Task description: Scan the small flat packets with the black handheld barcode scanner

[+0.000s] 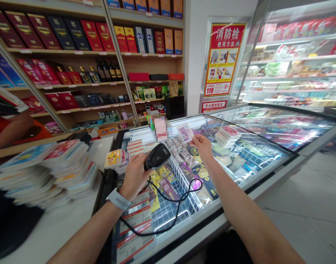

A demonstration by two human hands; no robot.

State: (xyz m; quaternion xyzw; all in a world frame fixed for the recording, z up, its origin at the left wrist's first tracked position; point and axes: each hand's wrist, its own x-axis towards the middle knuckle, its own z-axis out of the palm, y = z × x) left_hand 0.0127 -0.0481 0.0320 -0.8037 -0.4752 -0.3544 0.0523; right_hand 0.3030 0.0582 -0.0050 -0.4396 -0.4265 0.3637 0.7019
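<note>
My left hand, with a watch on its wrist, is wrapped round a black barcode scanner above the glass freezer top. The scanner's black cable loops over the glass. Farther right, my right hand pinches a small flat pack with a white and purple face by its lower right edge. Just left of my left hand a stack of yellow-topped flat packs rests on the freezer's edge. Right of my right hand stands another stack with a red and white top.
Tall stacks of flat packs crowd the white counter at left. Beneath the glass lie bagged goods in wire baskets. A person's arm shows at far left. Shelves of boxed bottles stand behind.
</note>
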